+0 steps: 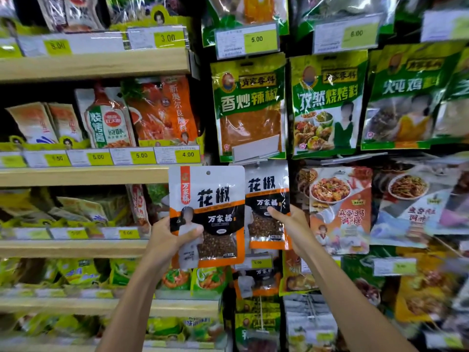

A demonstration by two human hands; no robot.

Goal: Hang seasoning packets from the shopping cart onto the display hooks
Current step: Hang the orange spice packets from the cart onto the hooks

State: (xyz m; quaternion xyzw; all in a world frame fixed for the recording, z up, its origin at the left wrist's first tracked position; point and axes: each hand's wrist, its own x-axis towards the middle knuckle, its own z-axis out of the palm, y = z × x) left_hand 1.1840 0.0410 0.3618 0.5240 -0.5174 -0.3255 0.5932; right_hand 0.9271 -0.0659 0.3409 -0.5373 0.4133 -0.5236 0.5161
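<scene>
White-and-orange peppercorn pkt (pixel 206 199) gripped low in your L hand (pixel 167 237), just left of the hung twin pkt (pixel 267 199), which your R hand (pixel 289 224) pinches at its side. Step: lining up. Next likely needs its punch hole (pixel 208 173) threaded onto the twin's hook (not clearly seen).

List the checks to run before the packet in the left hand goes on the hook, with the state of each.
1. Left hand grips the held packet at its lower left: ok.
2. Hole at the held packet's top is clear of fingers: ok.
3. Held packet bears the same label as the hung packet: ok.
4. Right hand holds the hung packet by its lower right edge: ok.
5. Hole lined up with the hook: not ok; the held packet sits left of the hung packet.
6. Hook tip free: cannot tell; it is hidden.
</scene>
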